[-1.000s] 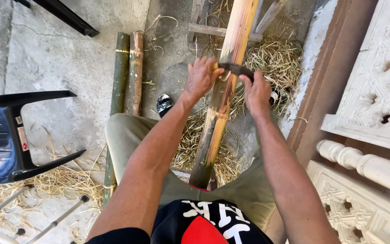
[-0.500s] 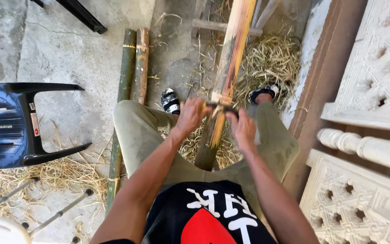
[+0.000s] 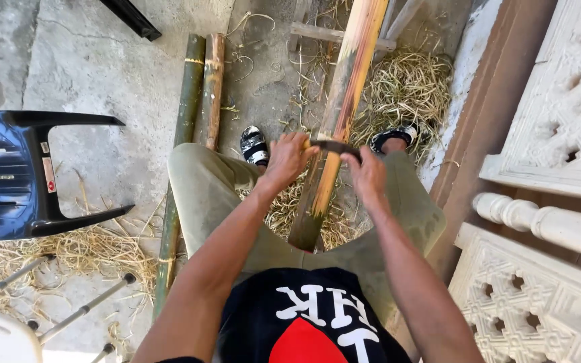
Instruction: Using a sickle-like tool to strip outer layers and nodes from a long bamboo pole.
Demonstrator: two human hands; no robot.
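Left hand: left hand (image 3: 289, 156) closed around one end of a dark curved blade (image 3: 334, 146).
Right hand: right hand (image 3: 366, 173) clenched on the other end.
Blade: laid across a bamboo pole (image 3: 343, 107) between the knees.

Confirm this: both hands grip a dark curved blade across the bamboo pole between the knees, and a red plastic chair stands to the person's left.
Not quite: the plastic chair is dark blue, not red, as the head view shows. The rest holds: the left hand and right hand grip the dark curved blade across the bamboo pole between the knees.
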